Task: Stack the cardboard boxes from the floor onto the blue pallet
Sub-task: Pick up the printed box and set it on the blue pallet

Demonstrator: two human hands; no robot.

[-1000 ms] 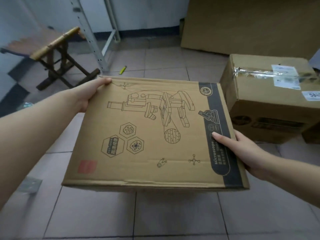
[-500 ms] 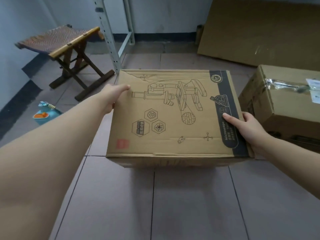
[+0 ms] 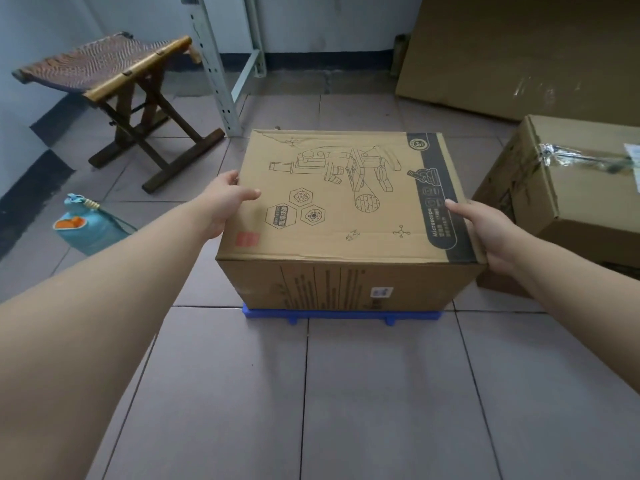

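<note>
A cardboard box printed with a microscope drawing (image 3: 346, 202) rests on the blue pallet (image 3: 341, 315), of which only the front edge shows beneath it. My left hand (image 3: 225, 202) grips the box's left top edge, thumb on the lid. My right hand (image 3: 485, 226) holds the right top edge near the front corner, over the black stripe. A second, taped cardboard box (image 3: 568, 202) stands on the floor just to the right.
A folding wooden stool (image 3: 114, 95) stands at the back left. A teal bag (image 3: 91, 228) lies on the floor at the left. A metal rack post (image 3: 216, 67) rises behind the box. A large flat cardboard sheet (image 3: 526, 53) leans against the back right wall.
The box has come down from the air onto the blue pallet. My left hand has slid from the far left corner toward the middle of the left edge.
</note>
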